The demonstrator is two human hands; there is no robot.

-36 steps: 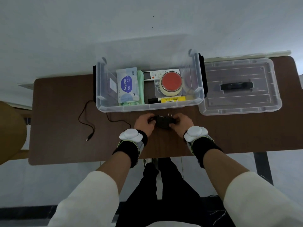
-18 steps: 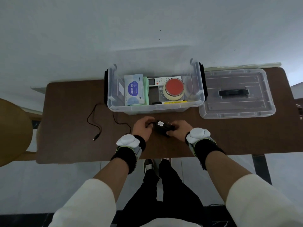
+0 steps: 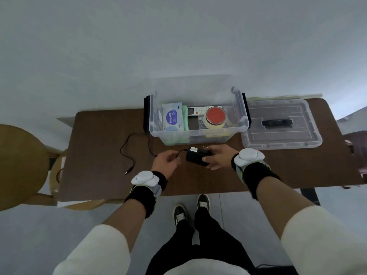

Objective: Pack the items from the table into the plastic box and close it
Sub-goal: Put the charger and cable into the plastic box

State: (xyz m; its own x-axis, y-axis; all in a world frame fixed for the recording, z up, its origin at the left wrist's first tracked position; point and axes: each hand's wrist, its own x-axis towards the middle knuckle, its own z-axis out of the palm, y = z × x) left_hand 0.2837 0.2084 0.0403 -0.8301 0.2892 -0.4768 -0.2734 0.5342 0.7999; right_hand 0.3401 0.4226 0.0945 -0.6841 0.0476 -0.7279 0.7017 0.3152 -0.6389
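— While the right hand (image 3: 217, 157) grips the black power adapter (image 3: 197, 158) just in front of the plastic box (image 3: 198, 133), what is the left hand (image 3: 165, 162) doing?

— Its fingers (image 3: 177, 158) are pinched narrow on the adapter's thin black cable (image 3: 127, 147), close to where the cable leaves the adapter body. The right fingers are wrapped around the adapter's right end, thumb on the near side.

— Is the adapter on the surface (image 3: 99, 155)?

— I cannot tell whether it rests there or is lifted slightly. The cable loops away to the left across the brown surface, and its plug tip (image 3: 127, 172) lies well apart from the hands.

— And the box?

— Open, standing at the far edge of the surface. Inside, from left to right: a pack of wipes (image 3: 172, 118) with a blue label, something pale green (image 3: 185, 121) beside it, a white remote (image 3: 198, 111) along the far wall, and a jar with a red lid (image 3: 215, 116). Something yellow shows blurred through the near wall.

— The lid?

— The clear lid (image 3: 282, 135), with a black handle (image 3: 277, 123), lies flat on the surface just to the right of the box, touching or nearly touching it. A wooden chair (image 3: 21, 163) stands at the left end of the surface.
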